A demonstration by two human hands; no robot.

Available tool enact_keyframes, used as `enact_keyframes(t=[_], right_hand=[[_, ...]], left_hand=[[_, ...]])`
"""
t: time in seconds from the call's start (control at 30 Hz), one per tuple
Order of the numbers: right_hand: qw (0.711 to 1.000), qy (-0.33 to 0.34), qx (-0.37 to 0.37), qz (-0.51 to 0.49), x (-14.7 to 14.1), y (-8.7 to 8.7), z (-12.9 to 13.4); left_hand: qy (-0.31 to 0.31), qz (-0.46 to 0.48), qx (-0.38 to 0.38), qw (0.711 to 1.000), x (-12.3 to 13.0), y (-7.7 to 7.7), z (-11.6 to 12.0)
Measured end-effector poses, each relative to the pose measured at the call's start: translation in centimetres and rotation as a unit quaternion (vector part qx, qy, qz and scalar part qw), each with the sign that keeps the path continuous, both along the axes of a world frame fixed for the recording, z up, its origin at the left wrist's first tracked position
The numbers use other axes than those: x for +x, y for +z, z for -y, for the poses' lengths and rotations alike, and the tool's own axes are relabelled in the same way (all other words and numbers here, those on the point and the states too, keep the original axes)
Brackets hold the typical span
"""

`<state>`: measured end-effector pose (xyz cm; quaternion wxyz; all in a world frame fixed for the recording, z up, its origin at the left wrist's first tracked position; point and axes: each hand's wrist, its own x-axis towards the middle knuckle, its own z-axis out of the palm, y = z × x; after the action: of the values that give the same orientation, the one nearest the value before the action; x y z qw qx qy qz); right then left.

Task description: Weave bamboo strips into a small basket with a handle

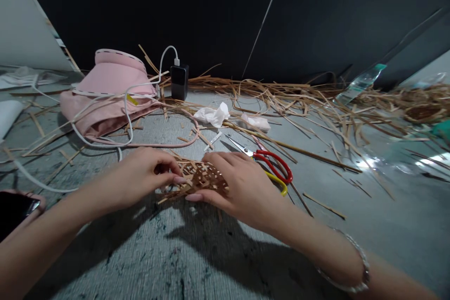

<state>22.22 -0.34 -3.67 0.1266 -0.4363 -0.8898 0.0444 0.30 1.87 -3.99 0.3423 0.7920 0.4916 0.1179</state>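
A small brown woven piece made of thin strips lies between my two hands, with loose strip ends sticking out at its left. My right hand wraps round its right part, thumb below and fingers over the top. At its left end, my left hand pinches the strips between thumb and forefinger. Just behind my right hand lie scissors with red handles, their blades pointing to the back left. A second pair with a yellow handle is partly hidden by that hand.
A pink visor hat, white cable and black power bank stand at the back left. Crumpled tissues, long loose strips and a plastic bottle lie along the dark wall. A phone is at the left edge.
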Motion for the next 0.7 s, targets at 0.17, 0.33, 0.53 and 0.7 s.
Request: enact_keyframes(t=[0.17, 0.33, 0.53, 0.7], right_hand=[[0.999, -0.033, -0.027, 0.021, -0.1, -0.9, -0.3], [1.0, -0.017, -0.013, 0.004, 0.1, -1.2, -0.5], [1.0, -0.005, 0.003, 0.009, 0.0, -1.4, -0.5], [1.0, -0.011, 0.003, 0.004, -0.1, -1.5, -0.5]], left_hand=[[0.016, -0.005, -0.003, 1.0, 0.8, -0.1, 0.4], [0.035, -0.008, -0.005, 0.999, 0.8, -0.2, 0.3], [0.061, -0.015, -0.009, 0.998, 1.1, -0.3, 0.4], [0.094, -0.023, -0.014, 0.995, 1.5, -0.4, 0.7]])
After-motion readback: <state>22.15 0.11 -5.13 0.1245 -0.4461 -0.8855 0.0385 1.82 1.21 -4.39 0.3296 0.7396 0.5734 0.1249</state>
